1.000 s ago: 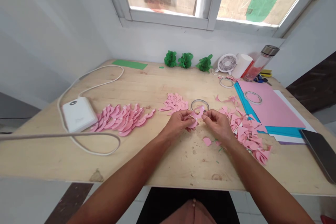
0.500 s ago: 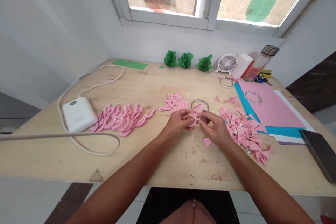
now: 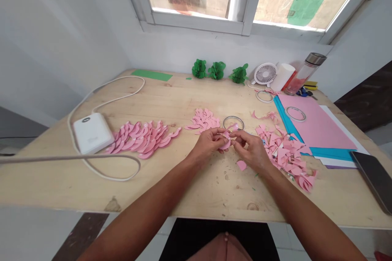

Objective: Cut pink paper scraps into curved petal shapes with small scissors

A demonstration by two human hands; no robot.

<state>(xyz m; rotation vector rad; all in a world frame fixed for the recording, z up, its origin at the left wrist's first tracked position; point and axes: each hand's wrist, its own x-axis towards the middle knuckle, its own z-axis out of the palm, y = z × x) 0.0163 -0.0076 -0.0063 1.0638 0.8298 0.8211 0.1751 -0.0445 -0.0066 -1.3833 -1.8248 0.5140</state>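
A small, rounded pink paper scrap (image 3: 241, 165) lay on the pale wooden tabletop (image 3: 171, 102). Just beyond it, your left hand (image 3: 210, 142) had its fingers pinched on a curved, glossy pink paper strip (image 3: 227, 144), above the tabletop. Your right hand (image 3: 252, 151) had its fingers slightly bent at the strip's edge; whether they gripped it, I cannot tell. Farther off lay a thin, silvery tape ring (image 3: 233, 117), then three frilled green paper ornaments (image 3: 217, 70) by the wall (image 3: 171, 45).

Smooth pale wooden surface (image 3: 202, 195), thin curved pink paper piece (image 3: 227, 144), apparently matt, white rectangular plastic box (image 3: 92, 133), smooth, pleated green paper ornaments (image 3: 217, 71), clear cylindrical bottle (image 3: 300, 77) with shiny silver metal cap (image 3: 316, 58)
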